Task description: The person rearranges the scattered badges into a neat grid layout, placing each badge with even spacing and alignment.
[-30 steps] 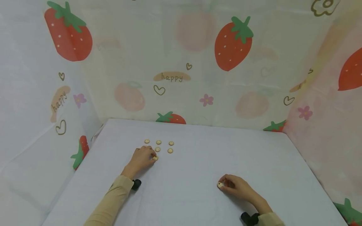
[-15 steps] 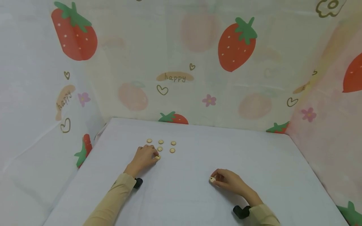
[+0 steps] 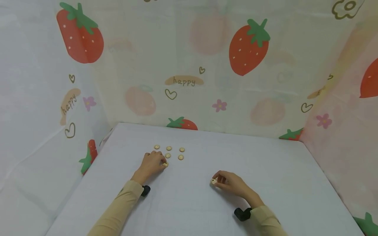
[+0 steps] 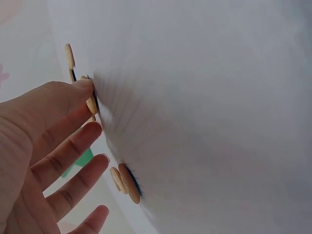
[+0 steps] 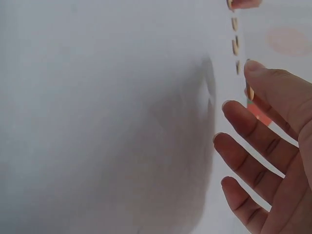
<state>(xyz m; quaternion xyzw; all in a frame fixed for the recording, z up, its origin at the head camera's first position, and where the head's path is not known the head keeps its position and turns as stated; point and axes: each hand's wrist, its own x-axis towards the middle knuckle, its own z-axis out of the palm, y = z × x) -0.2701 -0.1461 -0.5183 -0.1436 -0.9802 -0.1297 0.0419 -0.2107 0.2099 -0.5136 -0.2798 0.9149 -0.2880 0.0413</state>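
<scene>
Near the left of the white table, my left hand [image 3: 150, 165] pinches a small round wooden button [image 3: 166, 164] between thumb and forefinger, at the tabletop. In the left wrist view that button [image 4: 91, 105] shows edge-on behind the thumb, the other fingers spread loosely. My right hand [image 3: 233, 184] holds another wooden button [image 3: 214, 181] by thumb and forefinger, to the right of the left hand. Seen from the right wrist, this button [image 5: 250, 91] is partly covered by the thumb and appears raised off the cloth. Several more buttons [image 3: 169, 148] lie just beyond the left hand.
The loose buttons form short rows, with one button [image 3: 181, 157] at their right front. A white cloth covers the table [image 3: 189, 203]. Strawberry-printed curtains [image 3: 189, 49] enclose its back and sides. Each wrist carries a black camera [image 3: 242, 214].
My right hand has moved left and farther from me, carrying its button toward the others. The left hand keeps its pinch in about the same place. The head view has shifted slightly.
</scene>
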